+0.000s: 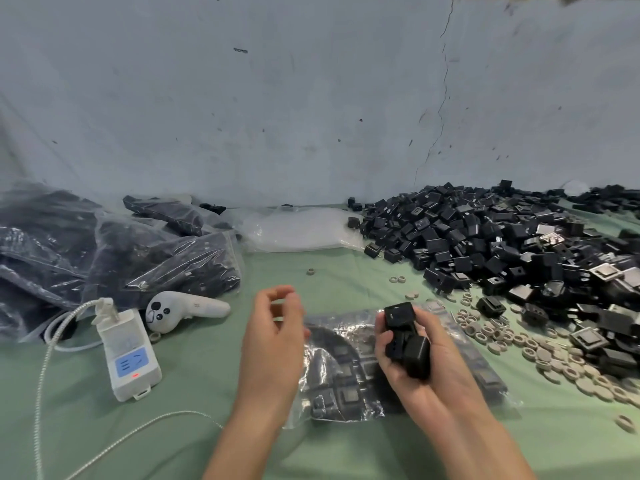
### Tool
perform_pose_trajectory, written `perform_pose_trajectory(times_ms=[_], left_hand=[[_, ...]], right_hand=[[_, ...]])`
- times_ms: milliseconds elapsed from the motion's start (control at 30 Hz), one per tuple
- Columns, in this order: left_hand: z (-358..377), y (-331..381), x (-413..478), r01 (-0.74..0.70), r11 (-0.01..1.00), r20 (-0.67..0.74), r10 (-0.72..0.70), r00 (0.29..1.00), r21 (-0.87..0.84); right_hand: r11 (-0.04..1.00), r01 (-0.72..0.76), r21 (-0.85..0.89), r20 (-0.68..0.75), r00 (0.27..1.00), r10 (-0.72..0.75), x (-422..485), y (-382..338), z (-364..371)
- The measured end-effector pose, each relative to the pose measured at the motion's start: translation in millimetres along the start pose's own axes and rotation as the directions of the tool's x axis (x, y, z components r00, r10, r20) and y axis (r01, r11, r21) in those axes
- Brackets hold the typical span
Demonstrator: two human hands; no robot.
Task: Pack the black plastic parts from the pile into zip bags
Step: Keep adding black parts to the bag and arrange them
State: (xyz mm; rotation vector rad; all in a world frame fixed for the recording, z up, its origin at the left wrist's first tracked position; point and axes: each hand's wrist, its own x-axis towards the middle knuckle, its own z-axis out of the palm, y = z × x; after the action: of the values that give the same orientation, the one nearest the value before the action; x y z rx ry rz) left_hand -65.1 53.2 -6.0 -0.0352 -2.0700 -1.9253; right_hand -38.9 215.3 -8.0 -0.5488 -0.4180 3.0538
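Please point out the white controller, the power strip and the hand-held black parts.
White controller (pixel 160 313): head view, its round button face.
Power strip (pixel 128 363): head view, its blue socket panel.
Black plastic parts (pixel 398 315): head view, the topmost held one.

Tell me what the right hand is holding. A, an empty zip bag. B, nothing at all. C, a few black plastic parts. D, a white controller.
C: the right hand has its fingers curled round a few black plastic parts, while the white controller lies untouched on the green cloth.
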Motion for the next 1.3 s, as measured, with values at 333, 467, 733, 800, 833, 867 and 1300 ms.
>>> perform_pose_trajectory(times_ms=[333, 467, 733, 800, 833, 867, 1300], left_hand=[[12, -5, -21, 0.053, 0.998, 0.286, -0.064, 0.956, 0.046], [-4, -4, -9, 0.167, 0.984, 0.090, -0.160, 0.983, -0.070], [-45, -35, 13, 0.391, 0.910, -0.066, -0.403, 0.913, -0.140], [-43, -41, 14, 0.402, 0.911, -0.037, -0.406, 0.913, -0.088], [-41, -43, 16, 0.403, 0.912, -0.031, -0.406, 0.913, -0.075], [-40, -45, 18, 0.402, 0.913, -0.030, -0.405, 0.914, -0.070], [-29, -56, 31, 0.414, 0.908, 0.019, -0.414, 0.910, -0.065]], right_hand=[[0.858, 0.183, -0.480, 0.116, 0.983, -0.145, -1, 38, 9], [0.728, 0.228, -0.646, 0.102, 0.971, -0.214, 0, 28, 3], [-0.702, 0.114, -0.703, 0.450, 0.836, -0.315, 0, -9, -19], [-0.791, 0.049, -0.610, 0.439, 0.852, -0.286, -1, -8, -21], [-0.810, 0.034, -0.586, 0.437, 0.855, -0.280, -1, -7, -22], [-0.817, 0.026, -0.576, 0.434, 0.857, -0.278, 0, -7, -21], [-0.822, -0.079, -0.564, 0.337, 0.887, -0.316, 6, -3, -11]])
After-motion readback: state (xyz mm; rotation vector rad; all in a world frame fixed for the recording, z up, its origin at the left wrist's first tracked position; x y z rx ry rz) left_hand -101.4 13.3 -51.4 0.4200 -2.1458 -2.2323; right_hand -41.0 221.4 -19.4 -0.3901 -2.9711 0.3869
